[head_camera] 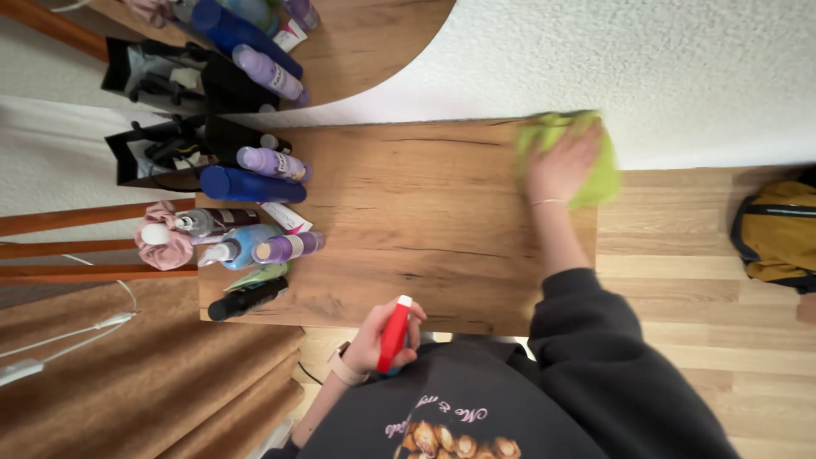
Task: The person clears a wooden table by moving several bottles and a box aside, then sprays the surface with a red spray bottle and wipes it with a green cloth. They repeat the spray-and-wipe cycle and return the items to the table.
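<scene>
From the head camera we look down on a wooden table (399, 221). Everything else we place by this table.

Our right hand (561, 166) lies flat on a green cloth (599, 174) at the table's far right corner, next to the white wall (680, 76). The fingers are spread open and press down on the cloth. They do not curl around it. The cloth looks soft, light and floppy. We think it will bunch up and slide easily on the smooth wood, so a flat palm on its middle holds it best. To lift it, we would pinch it at any edge.

Our left hand (374, 340) is at the table's near edge, close to our dark shirt. Its fingers are wrapped tight around a spray bottle (393, 333) with a red top. The bottle looks like hard plastic. We cannot tell how full it is, so we cannot say if it is heavy. The thin neck under the red top is the good place to hold it, and that is where the hand is.

At the table's left end stand bottles (255, 183), blue, purple and black, close together. A mirror (374, 42) leans past the table's far edge. A yellow bag (778, 229) sits on the floor, well apart on the right.
</scene>
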